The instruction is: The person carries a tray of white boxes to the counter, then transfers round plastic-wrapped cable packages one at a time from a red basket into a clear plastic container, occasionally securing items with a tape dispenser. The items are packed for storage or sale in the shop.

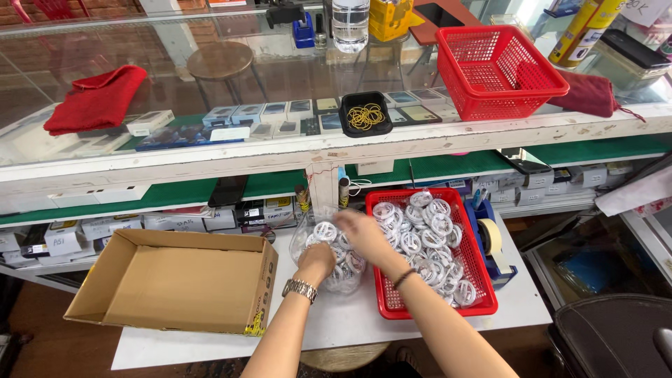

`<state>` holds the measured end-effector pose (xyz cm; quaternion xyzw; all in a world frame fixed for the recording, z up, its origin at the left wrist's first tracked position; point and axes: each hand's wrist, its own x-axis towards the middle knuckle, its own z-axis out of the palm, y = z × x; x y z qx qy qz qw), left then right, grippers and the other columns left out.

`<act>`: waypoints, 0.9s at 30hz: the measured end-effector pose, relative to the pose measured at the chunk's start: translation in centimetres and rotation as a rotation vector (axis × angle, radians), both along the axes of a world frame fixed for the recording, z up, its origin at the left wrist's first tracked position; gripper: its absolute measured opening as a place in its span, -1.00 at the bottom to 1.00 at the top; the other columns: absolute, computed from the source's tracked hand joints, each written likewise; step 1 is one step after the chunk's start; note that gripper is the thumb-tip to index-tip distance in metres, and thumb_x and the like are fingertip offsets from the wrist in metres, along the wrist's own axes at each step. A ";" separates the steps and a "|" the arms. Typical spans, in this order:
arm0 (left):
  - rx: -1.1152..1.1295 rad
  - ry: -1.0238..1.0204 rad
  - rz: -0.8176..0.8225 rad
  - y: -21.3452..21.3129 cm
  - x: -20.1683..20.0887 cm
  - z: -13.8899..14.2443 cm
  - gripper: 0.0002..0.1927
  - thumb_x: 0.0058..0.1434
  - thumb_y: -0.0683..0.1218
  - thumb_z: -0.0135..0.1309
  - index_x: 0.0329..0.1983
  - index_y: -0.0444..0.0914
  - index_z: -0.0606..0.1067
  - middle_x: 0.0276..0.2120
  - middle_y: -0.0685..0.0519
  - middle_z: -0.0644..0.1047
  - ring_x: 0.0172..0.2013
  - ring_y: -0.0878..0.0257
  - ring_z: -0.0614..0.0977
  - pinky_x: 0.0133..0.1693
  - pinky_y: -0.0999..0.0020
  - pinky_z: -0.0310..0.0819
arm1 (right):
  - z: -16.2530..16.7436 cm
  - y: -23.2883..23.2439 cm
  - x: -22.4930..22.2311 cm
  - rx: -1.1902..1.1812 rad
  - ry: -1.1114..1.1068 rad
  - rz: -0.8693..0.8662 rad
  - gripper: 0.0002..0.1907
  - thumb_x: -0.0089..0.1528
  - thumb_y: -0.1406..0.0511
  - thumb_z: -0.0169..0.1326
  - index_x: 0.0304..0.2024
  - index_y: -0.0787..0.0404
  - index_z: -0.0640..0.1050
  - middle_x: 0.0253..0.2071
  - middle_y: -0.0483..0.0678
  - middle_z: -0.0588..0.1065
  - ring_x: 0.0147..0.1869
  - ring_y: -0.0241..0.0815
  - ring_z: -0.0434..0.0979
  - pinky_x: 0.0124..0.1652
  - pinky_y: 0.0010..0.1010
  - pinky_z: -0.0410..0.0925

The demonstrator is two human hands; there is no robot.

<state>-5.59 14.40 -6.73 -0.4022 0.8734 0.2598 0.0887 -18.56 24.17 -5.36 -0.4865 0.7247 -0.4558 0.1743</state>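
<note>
Behind everything, a glass display counter is seen, with small boxed items shown under its top and green-lined shelves below it. Just in front of the counter a white worktop is set, and on it a clear plastic bag of coiled white cables is placed, roughly at its middle. The bag is gripped by the left hand, whose fingers are curled narrowly against its near side; a metal watch is worn on that wrist. Just right of the bag, the right hand is held over the bag's mouth, the fingers bent around what seems to be one coiled white cable, though the grip itself cannot be made out clearly. Touching the bag on its right, a red plastic basket is found, filled with more coiled white cables. Further right of the bag, beyond the basket, a blue tape dispenser is placed. Left of the bag, an open cardboard box is laid. On the counter top above the bag, a black tray of rubber bands is seen, with a second red basket beside it.
</note>
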 end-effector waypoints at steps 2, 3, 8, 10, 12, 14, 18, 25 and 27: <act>-0.062 0.268 0.065 1.1 0.3 1.0 -0.69 0.33 -0.02 0.00 0.01 -0.27 0.57 -0.03 -0.19 0.60 0.03 -0.10 0.61 0.08 0.07 0.47 | 0.2 2.5 -3.3 -0.054 -0.258 -0.291 -0.76 0.36 0.30 -0.02 0.01 0.19 0.59 -0.27 0.08 0.67 -0.26 -0.03 0.66 -0.24 -0.29 0.50; -0.086 0.454 0.063 1.6 0.3 1.6 -0.70 0.33 -0.03 -0.01 -0.01 -0.28 0.58 -0.08 -0.18 0.62 -0.03 -0.09 0.63 0.04 0.07 0.48 | -0.4 3.8 -4.9 -0.080 -0.302 -0.428 -0.77 0.36 0.28 0.00 -0.01 0.22 0.59 -0.25 0.10 0.66 -0.25 -0.02 0.65 -0.24 -0.29 0.49; -0.067 0.870 -0.063 5.1 -1.8 4.2 -0.75 0.34 -0.08 -0.02 -0.08 -0.31 0.59 -0.19 -0.15 0.65 -0.17 -0.05 0.66 -0.07 0.09 0.50 | -5.7 9.5 -10.1 0.159 0.158 -0.566 -0.70 0.22 0.25 0.16 -0.03 0.23 0.63 -0.16 0.16 0.65 -0.10 0.05 0.66 -0.05 -0.21 0.48; -0.044 0.886 -0.092 6.4 -2.4 4.5 -0.76 0.34 -0.08 0.01 -0.09 -0.29 0.60 -0.22 -0.15 0.65 -0.18 -0.06 0.65 -0.09 0.10 0.51 | -7.1 10.6 -10.0 0.239 0.349 -0.470 -0.58 0.14 0.29 0.19 0.05 0.27 0.59 -0.09 0.18 0.62 -0.03 0.11 0.61 0.04 -0.15 0.43; 0.008 0.891 -0.070 7.1 -2.6 4.3 -0.77 0.33 -0.10 -0.01 -0.07 -0.29 0.58 -0.16 -0.13 0.63 -0.22 -0.02 0.66 -0.11 0.13 0.52 | -7.5 11.3 -9.5 0.334 0.608 -0.328 -0.41 0.05 0.33 0.23 0.14 0.37 0.50 -0.04 0.20 0.58 0.00 0.17 0.55 0.12 -0.06 0.35; 0.040 0.891 -0.054 7.4 -2.6 3.9 -0.75 0.31 -0.12 -0.02 -0.02 -0.28 0.57 -0.15 -0.12 0.63 -0.23 0.01 0.67 -0.12 0.15 0.54 | -7.5 11.6 -8.9 0.400 0.589 -0.351 -0.34 -0.02 0.30 0.30 0.15 0.30 0.51 0.01 0.22 0.54 0.09 0.24 0.48 0.08 -0.08 0.34; 0.068 0.898 -0.057 6.9 -2.6 3.1 -0.74 0.33 -0.11 -0.01 -0.01 -0.27 0.59 -0.15 -0.12 0.66 -0.23 0.04 0.69 -0.11 0.19 0.54 | -5.1 11.8 -8.9 0.417 0.393 -0.385 -0.67 0.08 0.31 0.28 -0.10 0.20 0.61 -0.09 0.18 0.53 0.03 0.17 0.53 0.04 -0.13 0.42; 0.057 0.898 0.099 1.8 -1.4 3.6 -0.74 0.36 -0.08 0.00 -0.03 -0.27 0.61 -0.25 -0.12 0.68 -0.28 0.08 0.73 -0.21 0.24 0.57 | 2.4 8.0 -9.5 0.074 0.095 -0.407 -0.68 0.19 0.25 0.27 -0.05 0.23 0.57 -0.27 0.05 0.61 -0.24 -0.09 0.61 -0.21 -0.28 0.47; 0.018 0.959 0.152 0.3 -0.5 4.0 -0.75 0.37 -0.08 -0.01 -0.05 -0.27 0.61 -0.26 -0.10 0.69 -0.26 0.11 0.74 -0.19 0.26 0.57 | 3.7 5.7 -7.7 -0.118 0.041 -0.267 -0.66 0.15 0.27 0.29 -0.07 0.26 0.53 -0.28 0.00 0.60 -0.24 -0.16 0.61 -0.24 -0.34 0.48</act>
